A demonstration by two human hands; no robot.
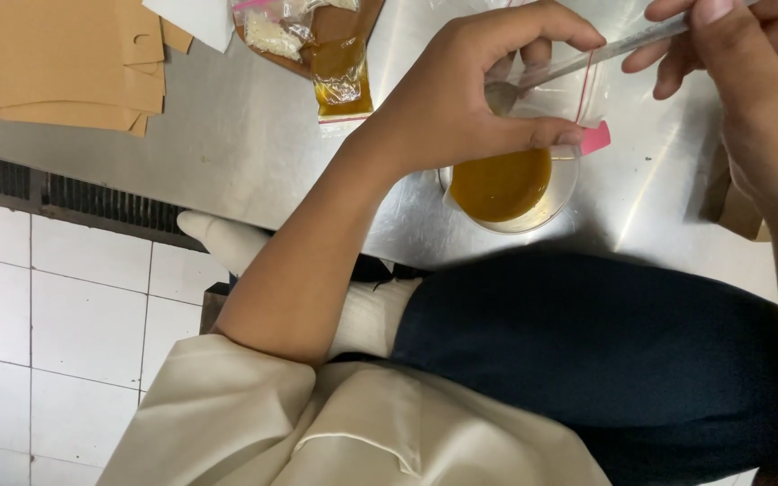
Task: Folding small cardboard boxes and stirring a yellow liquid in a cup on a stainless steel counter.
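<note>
left hand: fingers curled, pinching the mouth of a small clear plastic bag between thumb and forefinger, holding it open just above the bowl.
right hand: closed around the handle of a metal spoon, up at the top right corner of the view; fingers wrapped on the handle end.
spoon: slanted, bowl end down inside the bag opening, right behind the left fingers. What's on it: cannot tell.
plastic bag: clear, red line along one side, pink strip at its lower right corner; hangs over the far rim of the bowl.
bowl: clear, round, sits on the steel table near its near edge, in front of the person's lap. Partly hidden by the left hand.
sauce: thick, yellow-brown, fills the left part of the bowl.
table: brushed steel, shiny, near edge runs diagonally across the view.
filled bags: small clear bags at the far edge of the table, one with the same yellow-brown sauce, another with something white; well apart from the bowl.
brown paper sheets: stacked at the table's far left corner.
floor: white tiles, left of the table, with a dark grate along the table edge.
</note>
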